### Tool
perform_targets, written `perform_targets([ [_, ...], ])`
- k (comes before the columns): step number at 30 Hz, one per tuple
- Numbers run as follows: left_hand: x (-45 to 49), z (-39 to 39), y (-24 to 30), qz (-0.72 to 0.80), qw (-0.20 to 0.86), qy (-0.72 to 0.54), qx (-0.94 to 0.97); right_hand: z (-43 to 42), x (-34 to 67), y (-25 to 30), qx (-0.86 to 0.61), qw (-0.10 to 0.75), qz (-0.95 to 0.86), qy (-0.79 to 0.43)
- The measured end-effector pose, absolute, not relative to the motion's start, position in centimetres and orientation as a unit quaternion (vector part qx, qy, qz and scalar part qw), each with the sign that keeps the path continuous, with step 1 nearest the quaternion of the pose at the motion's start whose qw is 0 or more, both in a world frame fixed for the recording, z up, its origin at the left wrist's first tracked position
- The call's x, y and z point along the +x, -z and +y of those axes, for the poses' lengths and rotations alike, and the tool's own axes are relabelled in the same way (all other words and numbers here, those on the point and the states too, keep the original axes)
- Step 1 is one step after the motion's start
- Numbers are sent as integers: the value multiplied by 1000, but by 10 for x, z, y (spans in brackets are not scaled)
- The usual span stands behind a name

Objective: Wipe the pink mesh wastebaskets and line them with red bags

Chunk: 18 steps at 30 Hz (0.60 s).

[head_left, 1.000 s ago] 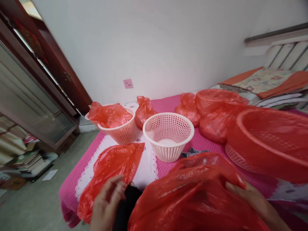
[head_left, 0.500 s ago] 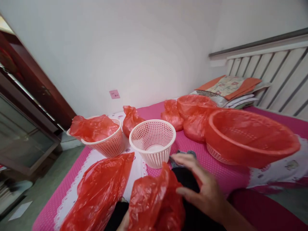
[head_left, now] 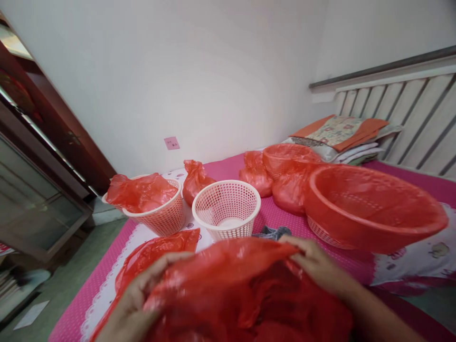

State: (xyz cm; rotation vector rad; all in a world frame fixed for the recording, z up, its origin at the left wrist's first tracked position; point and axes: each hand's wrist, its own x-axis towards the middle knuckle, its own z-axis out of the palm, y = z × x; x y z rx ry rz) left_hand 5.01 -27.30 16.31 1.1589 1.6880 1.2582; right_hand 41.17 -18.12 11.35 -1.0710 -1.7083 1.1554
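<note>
The red bag [head_left: 242, 289] is between the two hands, in front of the middle basket [head_left: 228, 204], its upper edge just below that basket's rim in the view. The left hand [head_left: 137, 292] grips the bag's left side, fingers bent over the top and thumb at the front. The right hand [head_left: 313, 259] pinches the bag's upper right edge; the thumb is hard to make out.

One bag is in hand. One flat bag [head_left: 156, 251] lies to the left front of the middle basket, partly hidden by the left hand.

Five baskets show. Besides the middle basket, two are to its left: a left basket [head_left: 160, 219] with one loose bag [head_left: 142, 192] heaped in its mouth, and a back basket [head_left: 104, 197], mostly hidden. To its right are two in red plastic, a large basket [head_left: 342, 228] and, farther back, a small basket [head_left: 276, 161].

Three full bags [head_left: 195, 183] stand around the middle basket: one behind it on the left, two behind it on the right. One grey cloth [head_left: 273, 232] lies just right of it. One folded stack [head_left: 342, 135] is well behind it to the right.
</note>
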Motion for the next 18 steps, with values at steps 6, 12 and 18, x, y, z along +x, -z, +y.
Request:
perform_targets([
  [6,64,-206,-307,548,373,-530,529,-103,442,-235,-400,517,-690,-312],
  [12,77,-158,-351,403,152,-688,584,-51,420,-306,-339,613,-670,-246],
  [18,90,-134,-362,338,-10,-720,605,-17,405,-334,-303,686,-632,-198],
])
